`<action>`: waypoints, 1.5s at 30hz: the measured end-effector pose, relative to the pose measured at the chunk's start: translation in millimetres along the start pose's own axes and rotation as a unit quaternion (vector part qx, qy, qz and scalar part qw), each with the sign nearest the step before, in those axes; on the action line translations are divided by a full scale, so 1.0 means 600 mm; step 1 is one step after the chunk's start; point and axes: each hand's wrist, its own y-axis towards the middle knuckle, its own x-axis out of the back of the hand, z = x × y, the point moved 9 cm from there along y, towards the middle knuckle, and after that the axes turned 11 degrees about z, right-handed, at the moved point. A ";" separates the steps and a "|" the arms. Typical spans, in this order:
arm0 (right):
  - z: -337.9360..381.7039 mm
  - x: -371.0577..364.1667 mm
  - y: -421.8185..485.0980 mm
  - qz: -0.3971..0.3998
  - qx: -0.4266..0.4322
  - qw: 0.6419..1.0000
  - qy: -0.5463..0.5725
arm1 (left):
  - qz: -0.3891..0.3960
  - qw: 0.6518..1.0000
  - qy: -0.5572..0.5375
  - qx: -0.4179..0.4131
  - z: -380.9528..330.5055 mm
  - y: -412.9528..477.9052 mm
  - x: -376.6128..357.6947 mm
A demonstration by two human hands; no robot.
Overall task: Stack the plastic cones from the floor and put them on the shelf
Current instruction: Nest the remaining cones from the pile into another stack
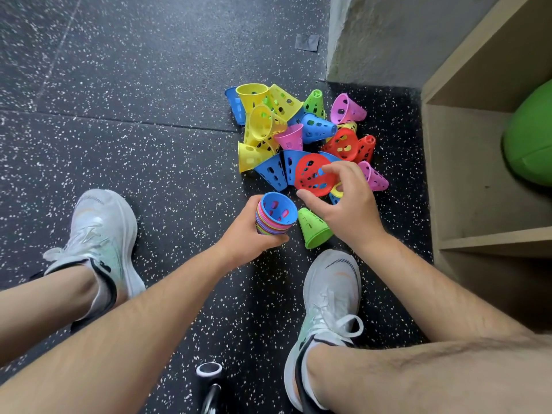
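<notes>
**Person crouching over scattered plastic cones, building a stack in one hand**

A person is looking down at a dark speckled floor (149,144), with a white left shoe (101,234) planted at the left. Near the centre, the left hand (254,231) is holding a stack of cones (274,216), its fingers curling round the many nested rims. The open mouth of a blue cone on top is facing the camera.

Just to the right, the right hand (349,204) is pinching a red cone (313,174) by its wide rim between thumb and spread fingers, a little above and beyond the stack. A green cone (313,228) is lying on its side under that wrist. Behind it, a pile of loose cones (286,124) in yellow, blue, pink, red and green is lying jumbled on the floor. At the far right, a wooden shelf (478,204) is standing with a green ball (528,138) inside.

The grip on the red cone looks light, so it may slip on the way across. If it meets the blue cone at a tilt, it may jam rather than nest. The one-handed stack may splay as it grows, and the right wrist may knock the green cone away.
</notes>
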 end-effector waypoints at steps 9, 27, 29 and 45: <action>0.015 -0.088 -0.015 0.216 0.006 0.975 -0.051 | 0.007 1.000 -0.009 -0.005 -0.001 -0.002 -0.005; -0.070 -0.077 -0.071 0.233 0.023 0.970 -0.070 | 0.009 1.000 0.023 -0.002 -0.004 -0.006 -0.006; -0.076 -0.078 -0.075 0.230 0.031 0.967 -0.103 | 0.008 1.000 0.022 -0.002 -0.004 -0.006 -0.007; -0.105 -0.077 -0.079 0.197 0.043 0.976 -0.084 | 0.005 0.999 0.032 -0.002 -0.004 -0.005 -0.008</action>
